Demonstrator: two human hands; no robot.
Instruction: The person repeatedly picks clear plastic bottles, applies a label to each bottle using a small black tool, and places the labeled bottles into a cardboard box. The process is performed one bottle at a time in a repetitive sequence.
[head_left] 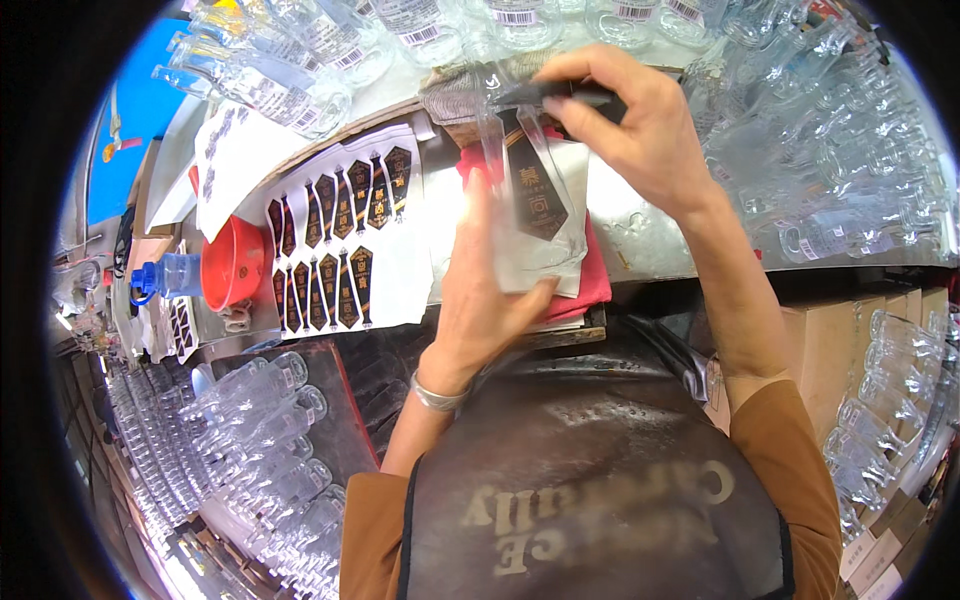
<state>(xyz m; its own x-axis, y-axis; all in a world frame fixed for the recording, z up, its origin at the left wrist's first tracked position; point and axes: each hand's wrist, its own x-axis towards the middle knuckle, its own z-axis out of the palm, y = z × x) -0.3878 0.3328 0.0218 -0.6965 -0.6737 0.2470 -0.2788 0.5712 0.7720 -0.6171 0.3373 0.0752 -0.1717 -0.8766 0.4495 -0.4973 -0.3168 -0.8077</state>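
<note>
A clear glass bottle [560,255] lies in front of me on white and red padding, its neck pointing away from me. A black, tie-shaped decal [535,190] with gold marks sits on its face. My left hand [478,290] grips the bottle near its base, the thumb at the bottom and the fingers along the left side. In my right hand [645,125] is a dark, flat, scraper-like tool [590,97], closed between thumb and fingers. It crosses the upper part of the bottle, and motion blurs its tip. A grey striped cloth [455,100] lies under the bottle's neck.
Left of the bottle lies a white sheet of black tie decals [400,260]. Beyond it are a red bowl [235,262] and a blue-capped plastic bottle [172,275]. Glass bottles [800,130] crowd the bench's back and right, with more glassware [265,430] at lower left.
</note>
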